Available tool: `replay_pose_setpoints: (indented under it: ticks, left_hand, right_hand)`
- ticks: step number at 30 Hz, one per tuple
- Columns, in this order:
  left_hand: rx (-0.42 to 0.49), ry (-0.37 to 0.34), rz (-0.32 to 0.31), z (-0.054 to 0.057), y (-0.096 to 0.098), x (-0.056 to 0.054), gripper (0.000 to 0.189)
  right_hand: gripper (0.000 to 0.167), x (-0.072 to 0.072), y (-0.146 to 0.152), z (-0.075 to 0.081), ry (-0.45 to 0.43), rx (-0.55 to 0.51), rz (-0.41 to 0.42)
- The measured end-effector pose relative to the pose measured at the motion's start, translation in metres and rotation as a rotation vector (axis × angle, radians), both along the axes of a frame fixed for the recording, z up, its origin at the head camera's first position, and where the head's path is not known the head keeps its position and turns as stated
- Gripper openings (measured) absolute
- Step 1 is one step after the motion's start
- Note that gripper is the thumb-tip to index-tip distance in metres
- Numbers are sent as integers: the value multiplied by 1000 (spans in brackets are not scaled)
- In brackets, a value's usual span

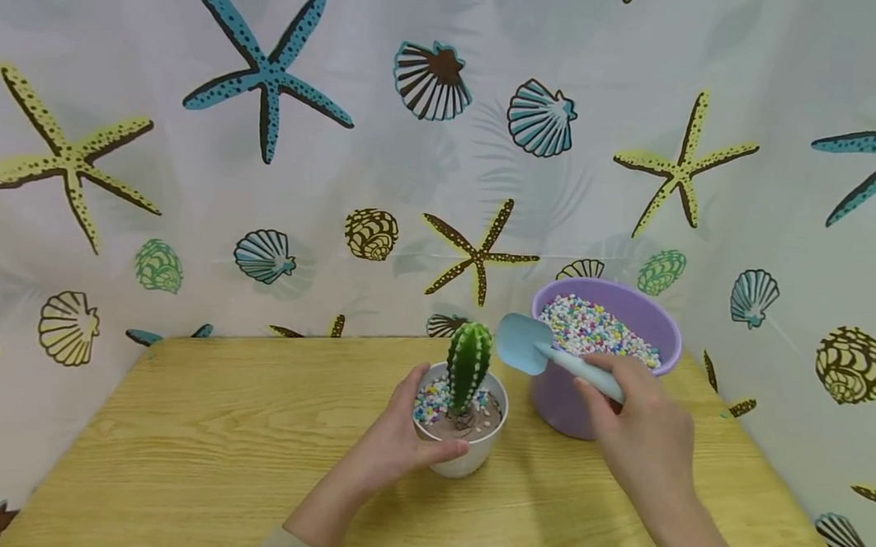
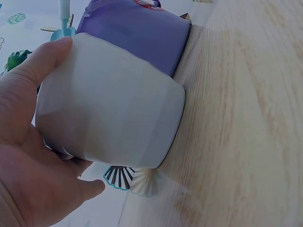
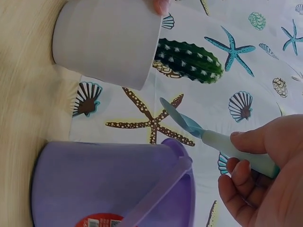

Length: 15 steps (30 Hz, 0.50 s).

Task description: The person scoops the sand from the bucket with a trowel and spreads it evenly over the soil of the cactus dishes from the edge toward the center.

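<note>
The left hand [image 1: 392, 445] gripped the white pot [image 1: 463, 463], its cactus [image 1: 467, 366] between both hands, while the right hand [image 1: 646, 425] pinched the blue shovel [image 1: 565, 362], purple bucket [image 1: 556, 404] just beyond—steady pot, level shovel, surely the safest against spills!

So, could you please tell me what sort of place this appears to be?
It looks like an indoor tabletop work area, perhaps a staged one: a wood-grain table stands before a sea-patterned backdrop, and a purple bucket rests on the tabletop.
</note>
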<state>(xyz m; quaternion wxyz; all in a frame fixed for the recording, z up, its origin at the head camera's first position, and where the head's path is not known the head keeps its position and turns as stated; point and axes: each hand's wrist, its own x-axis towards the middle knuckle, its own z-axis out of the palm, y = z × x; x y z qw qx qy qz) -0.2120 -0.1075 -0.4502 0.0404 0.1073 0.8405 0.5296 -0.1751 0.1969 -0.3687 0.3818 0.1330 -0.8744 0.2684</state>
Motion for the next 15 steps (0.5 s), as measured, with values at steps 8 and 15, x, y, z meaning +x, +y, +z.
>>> replay_pose_setpoints:
  ticks: [8, 15]
  left_hand:
    - [-1, -4, -1, 1, 0, 0, 132]
    - [-7, -4, -3, 2, 1, 0, 131]
  right_hand:
    - [28, 4, 16, 18, -156, -68, -29]
    - [26, 3, 33, 33, -222, -65, -59]
